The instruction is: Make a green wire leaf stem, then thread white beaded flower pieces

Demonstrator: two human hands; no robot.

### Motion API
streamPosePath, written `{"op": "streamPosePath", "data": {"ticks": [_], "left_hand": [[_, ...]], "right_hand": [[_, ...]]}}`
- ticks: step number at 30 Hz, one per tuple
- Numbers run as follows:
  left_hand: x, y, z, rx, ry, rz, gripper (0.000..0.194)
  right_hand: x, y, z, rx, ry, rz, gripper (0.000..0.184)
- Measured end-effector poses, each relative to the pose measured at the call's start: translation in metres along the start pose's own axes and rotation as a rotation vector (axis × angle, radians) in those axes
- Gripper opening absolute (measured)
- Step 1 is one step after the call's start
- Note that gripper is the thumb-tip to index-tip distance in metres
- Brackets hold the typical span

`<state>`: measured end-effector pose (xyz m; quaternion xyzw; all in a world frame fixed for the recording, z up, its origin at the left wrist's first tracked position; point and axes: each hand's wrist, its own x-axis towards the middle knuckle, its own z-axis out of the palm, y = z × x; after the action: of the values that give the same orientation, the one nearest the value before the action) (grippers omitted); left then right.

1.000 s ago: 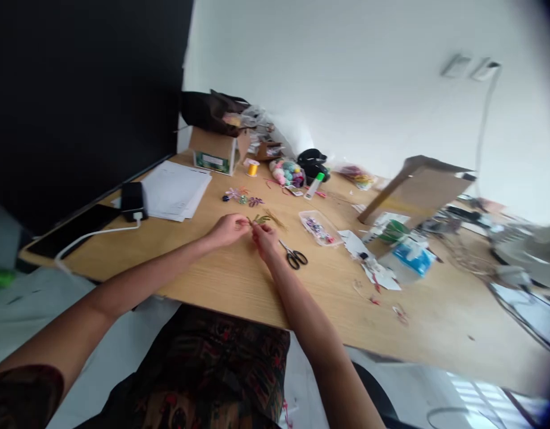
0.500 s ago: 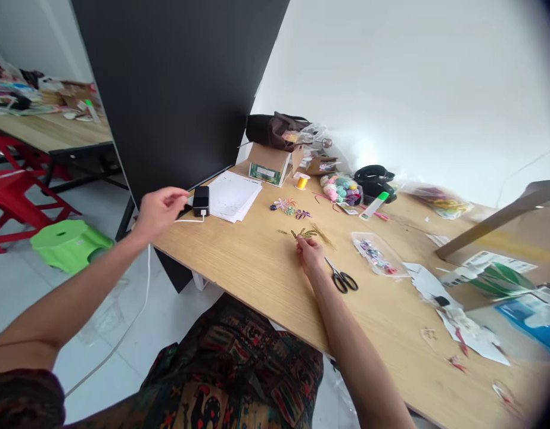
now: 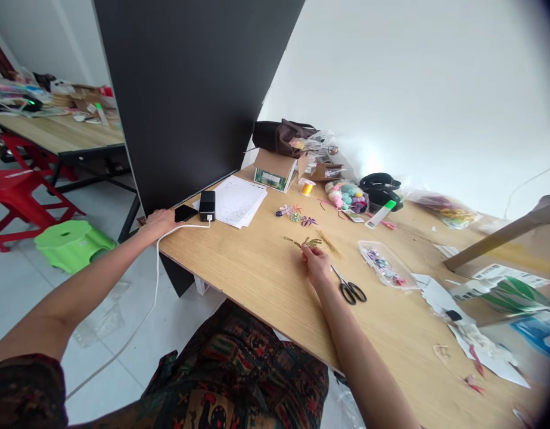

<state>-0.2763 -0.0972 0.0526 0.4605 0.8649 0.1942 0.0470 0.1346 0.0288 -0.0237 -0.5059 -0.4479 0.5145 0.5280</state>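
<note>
My left hand (image 3: pixel 161 223) is at the table's left edge, its fingers closed at the near end of a black phone (image 3: pixel 186 213) that lies flat. Part of those fingers is hidden by the hand itself. A black power bank (image 3: pixel 207 205) with a white cable plugged in stands just right of the phone. My right hand (image 3: pixel 317 264) rests on the table, thumb and fingers pinching a gold-green leafy wire sprig (image 3: pixel 311 242). Beside it lie a bundle of thin golden strands (image 3: pixel 331 244) and black-handled scissors (image 3: pixel 351 291).
White papers (image 3: pixel 239 199) lie behind the power bank. Several small beaded flowers (image 3: pixel 295 214), a yellow thread spool (image 3: pixel 307 188) and a clear tray (image 3: pixel 386 265) of colourful pieces sit farther back. A cardboard box (image 3: pixel 502 250) stands at right. The white cable (image 3: pixel 156 286) hangs over the edge.
My left hand has come down from above the table edge onto the phone's end. My right hand still pinches the sprig. The view has shifted slightly left.
</note>
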Motion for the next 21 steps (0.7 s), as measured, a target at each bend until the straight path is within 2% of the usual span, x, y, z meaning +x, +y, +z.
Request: {"op": "streamPosePath", "data": {"ticks": [6,15,21], "left_hand": [[-0.001,0.0,0.009,0.242,-0.048,-0.004,0.066],[0.003,-0.005,0.012,0.361,-0.074,0.045,0.064],[0.002,-0.001,0.007,0.372,-0.112,0.026,0.067]], "right_hand": [[-0.001,-0.002,0.0,-0.035,-0.021,-0.006,0.041],[-0.003,-0.003,-0.001,-0.051,-0.02,0.01,0.039],[-0.002,0.0,-0.003,-0.075,-0.039,-0.019,0.039]]}}
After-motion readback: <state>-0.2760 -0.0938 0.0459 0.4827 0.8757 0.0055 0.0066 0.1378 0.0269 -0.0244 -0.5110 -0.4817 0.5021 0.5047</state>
